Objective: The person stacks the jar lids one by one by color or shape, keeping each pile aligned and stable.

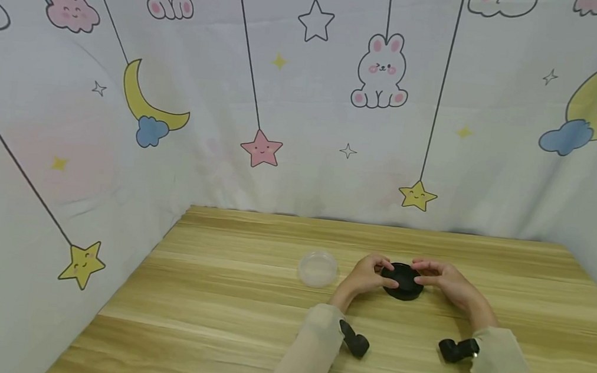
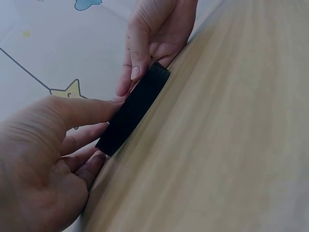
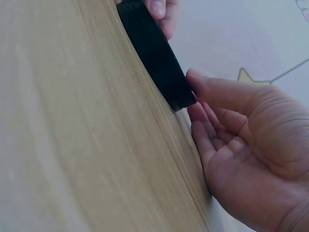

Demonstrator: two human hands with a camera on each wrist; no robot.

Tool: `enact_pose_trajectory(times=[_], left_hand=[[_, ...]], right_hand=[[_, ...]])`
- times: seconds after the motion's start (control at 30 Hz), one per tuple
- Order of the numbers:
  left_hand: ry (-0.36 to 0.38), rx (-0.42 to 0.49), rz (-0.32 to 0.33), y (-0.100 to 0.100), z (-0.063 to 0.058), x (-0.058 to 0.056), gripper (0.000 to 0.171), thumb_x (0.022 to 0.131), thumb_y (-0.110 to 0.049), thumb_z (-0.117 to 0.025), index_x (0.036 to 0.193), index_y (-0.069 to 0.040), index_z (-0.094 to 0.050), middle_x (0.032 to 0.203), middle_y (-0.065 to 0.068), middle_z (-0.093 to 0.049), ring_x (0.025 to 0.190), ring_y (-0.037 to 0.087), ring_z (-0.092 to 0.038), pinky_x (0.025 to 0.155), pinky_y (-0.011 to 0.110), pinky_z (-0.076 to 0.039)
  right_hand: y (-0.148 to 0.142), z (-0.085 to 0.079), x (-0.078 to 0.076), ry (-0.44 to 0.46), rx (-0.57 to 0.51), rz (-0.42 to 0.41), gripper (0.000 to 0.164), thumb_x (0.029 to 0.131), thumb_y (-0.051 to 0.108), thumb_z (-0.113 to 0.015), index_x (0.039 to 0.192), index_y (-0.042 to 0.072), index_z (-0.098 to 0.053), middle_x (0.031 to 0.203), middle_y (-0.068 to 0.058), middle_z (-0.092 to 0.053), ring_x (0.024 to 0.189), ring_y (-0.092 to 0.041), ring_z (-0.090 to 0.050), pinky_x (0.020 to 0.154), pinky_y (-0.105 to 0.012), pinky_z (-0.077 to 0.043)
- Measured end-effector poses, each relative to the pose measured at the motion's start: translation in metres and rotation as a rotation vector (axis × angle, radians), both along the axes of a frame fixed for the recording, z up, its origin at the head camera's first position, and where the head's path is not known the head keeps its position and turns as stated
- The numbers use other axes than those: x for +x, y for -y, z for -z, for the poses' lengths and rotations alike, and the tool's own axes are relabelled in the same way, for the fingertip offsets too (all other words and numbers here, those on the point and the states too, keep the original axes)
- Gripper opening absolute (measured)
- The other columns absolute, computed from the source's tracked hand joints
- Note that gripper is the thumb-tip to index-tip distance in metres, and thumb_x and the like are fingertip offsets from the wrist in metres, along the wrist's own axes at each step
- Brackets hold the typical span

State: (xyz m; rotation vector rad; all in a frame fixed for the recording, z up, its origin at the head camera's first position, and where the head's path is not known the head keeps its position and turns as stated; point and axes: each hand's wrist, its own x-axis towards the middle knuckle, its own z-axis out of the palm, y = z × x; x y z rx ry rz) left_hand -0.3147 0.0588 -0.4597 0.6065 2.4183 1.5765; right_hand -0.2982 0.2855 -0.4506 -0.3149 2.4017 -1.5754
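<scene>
A shallow, round black dish (image 1: 404,280) stands on the wooden table, with one hand on either side of it. My left hand (image 1: 365,276) pinches its left side; the thumb lies over the rim and the other fingers bend around the edge, as the left wrist view shows. On the opposite side, my right hand (image 1: 450,284) holds the rim with the thumb on top and curled fingers beside and below. Seen edge-on in the left wrist view, the dish (image 2: 133,111) sits low against the tabletop. To the left lies a clear, round plastic lid or dish (image 1: 318,269), which neither hand touches.
The table (image 1: 223,316) has a light wood grain. Behind it hangs a white cloth (image 1: 316,105) printed with stars, moons and rabbits, which also covers the sides. Black camera mounts (image 1: 355,341) are strapped at both wrists, over beige sleeves (image 1: 311,344).
</scene>
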Motion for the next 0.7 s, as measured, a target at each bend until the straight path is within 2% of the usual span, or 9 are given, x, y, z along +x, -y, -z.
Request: enact_pose_trajectory(times=[0.27,0.33,0.4,0.47,0.57,0.63,0.7], left_hand=[[0.019,0.034,0.011,0.001,-0.002,-0.001,0.030,0.081,-0.013,-0.078,0.109,-0.006,-0.069,0.125,0.006,-0.061,0.111,0.016,-0.057,0.100,0.027,-0.046],[0.036,0.060,0.016,0.001,-0.003,0.000,0.033,0.082,-0.014,-0.078,0.112,-0.007,-0.068,0.122,0.005,-0.062,0.105,0.012,-0.056,0.095,0.026,-0.046],[0.052,0.088,0.026,0.000,-0.002,0.001,0.036,0.083,-0.016,-0.077,0.116,-0.007,-0.066,0.120,0.006,-0.062,0.100,0.008,-0.055,0.091,0.024,-0.046],[0.060,0.105,0.026,-0.001,-0.003,0.004,0.039,0.086,-0.019,-0.074,0.122,-0.007,-0.064,0.123,0.008,-0.062,0.103,0.012,-0.056,0.092,0.026,-0.047],[0.052,0.119,-0.003,0.000,-0.009,0.007,0.045,0.089,-0.024,-0.070,0.129,-0.006,-0.060,0.133,0.010,-0.057,0.118,0.023,-0.055,0.098,0.034,-0.048],[0.042,0.122,-0.029,0.001,-0.018,0.007,0.048,0.090,-0.026,-0.070,0.132,-0.006,-0.058,0.140,0.011,-0.053,0.129,0.032,-0.049,0.104,0.042,-0.045],[-0.009,0.085,-0.041,0.005,-0.029,0.000,0.050,0.089,-0.025,-0.071,0.132,-0.005,-0.057,0.142,0.012,-0.052,0.133,0.034,-0.046,0.107,0.043,-0.043]], right_hand=[[0.001,0.000,-0.001,-0.016,-0.005,0.025,0.054,0.094,0.018,-0.063,0.134,-0.013,-0.046,0.153,-0.032,-0.029,0.142,-0.047,-0.027,0.115,-0.062,-0.021],[0.000,0.001,0.000,-0.034,0.016,0.041,0.054,0.094,0.019,-0.063,0.135,-0.012,-0.046,0.150,-0.032,-0.035,0.138,-0.038,-0.039,0.114,-0.058,-0.026],[-0.001,0.002,0.002,-0.037,0.021,0.052,0.056,0.095,0.020,-0.062,0.138,-0.011,-0.044,0.148,-0.032,-0.039,0.136,-0.038,-0.041,0.113,-0.058,-0.027],[-0.003,0.003,0.004,-0.033,0.022,0.063,0.059,0.096,0.021,-0.060,0.141,-0.010,-0.041,0.147,-0.032,-0.040,0.136,-0.039,-0.040,0.113,-0.061,-0.024],[-0.002,0.000,0.005,-0.021,0.001,0.076,0.062,0.098,0.024,-0.057,0.145,-0.010,-0.035,0.150,-0.032,-0.036,0.137,-0.037,-0.041,0.114,-0.061,-0.024],[-0.001,-0.004,0.003,-0.002,-0.043,0.088,0.063,0.100,0.025,-0.055,0.147,-0.009,-0.032,0.152,-0.030,-0.033,0.129,-0.019,-0.049,0.115,-0.050,-0.031],[0.002,-0.011,-0.001,0.007,-0.063,0.091,0.064,0.101,0.027,-0.053,0.149,-0.008,-0.029,0.154,-0.029,-0.031,0.119,-0.003,-0.052,0.111,-0.038,-0.040]])
